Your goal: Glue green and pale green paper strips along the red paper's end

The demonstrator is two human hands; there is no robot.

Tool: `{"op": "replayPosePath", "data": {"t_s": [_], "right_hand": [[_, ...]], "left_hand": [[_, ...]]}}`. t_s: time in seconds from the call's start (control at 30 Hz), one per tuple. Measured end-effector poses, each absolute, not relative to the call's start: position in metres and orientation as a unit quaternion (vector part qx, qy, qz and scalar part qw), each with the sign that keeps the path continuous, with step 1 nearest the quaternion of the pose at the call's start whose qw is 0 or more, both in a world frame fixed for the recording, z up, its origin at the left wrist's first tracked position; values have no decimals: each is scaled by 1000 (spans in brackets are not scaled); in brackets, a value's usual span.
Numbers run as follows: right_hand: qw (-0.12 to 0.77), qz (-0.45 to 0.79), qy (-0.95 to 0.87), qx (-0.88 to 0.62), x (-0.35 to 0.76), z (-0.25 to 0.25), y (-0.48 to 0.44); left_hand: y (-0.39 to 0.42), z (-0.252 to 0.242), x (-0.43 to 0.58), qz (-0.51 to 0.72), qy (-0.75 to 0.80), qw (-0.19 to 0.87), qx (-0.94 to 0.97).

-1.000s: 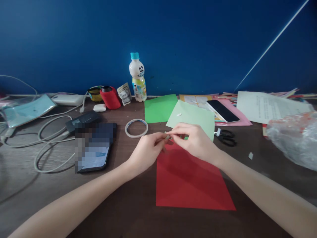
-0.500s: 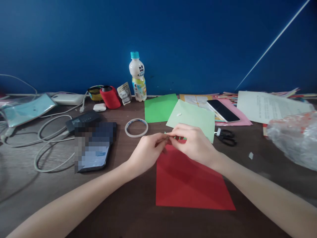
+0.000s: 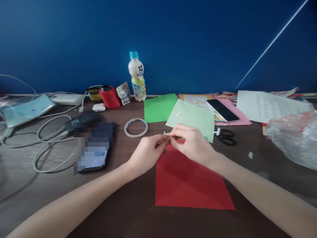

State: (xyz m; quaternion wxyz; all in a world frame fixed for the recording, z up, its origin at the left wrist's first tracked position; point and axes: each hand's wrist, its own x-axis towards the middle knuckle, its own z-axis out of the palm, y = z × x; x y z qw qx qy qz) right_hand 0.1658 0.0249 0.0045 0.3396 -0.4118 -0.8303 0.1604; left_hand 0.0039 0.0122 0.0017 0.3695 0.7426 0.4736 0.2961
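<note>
My left hand [image 3: 147, 150] and my right hand [image 3: 189, 138] meet above the far edge of a red paper sheet [image 3: 193, 185]. Between their fingertips is a small pale green piece of paper [image 3: 167, 139], pinched from both sides and mostly covered by the fingers. Just behind my right hand lies a light green sheet [image 3: 194, 114], with a tiny white scrap [image 3: 178, 114] on it. A roll of clear tape [image 3: 136, 128] rests flat on the table to the left of the hands.
Black-handled scissors [image 3: 226, 136] and a paper scrap [image 3: 250, 155] lie to the right, before crumpled clear plastic [image 3: 294, 138]. A bright green sheet [image 3: 158, 107], a bottle [image 3: 137, 77] and a white-edged phone [image 3: 223, 110] sit at the back. Another phone [image 3: 95, 152] and cables [image 3: 41, 138] occupy the left.
My fingertips have shifted slightly, and a little more of the small green paper piece shows between them. Both hands stay in the same place, still pinching it.
</note>
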Motion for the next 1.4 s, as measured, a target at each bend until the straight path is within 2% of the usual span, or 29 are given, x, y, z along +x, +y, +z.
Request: {"op": "replayPosePath", "data": {"t_s": [0.8,1.23,1.4], "right_hand": [[349,193,-822,-407,167,9,23],[342,231,-814,-409,173,19,28],[335,193,-833,-396,173,18,27]], "left_hand": [[13,3,3,293,476,366,744],[15,10,5,313,476,441,694],[15,8,5,309,468,478,676]]}}
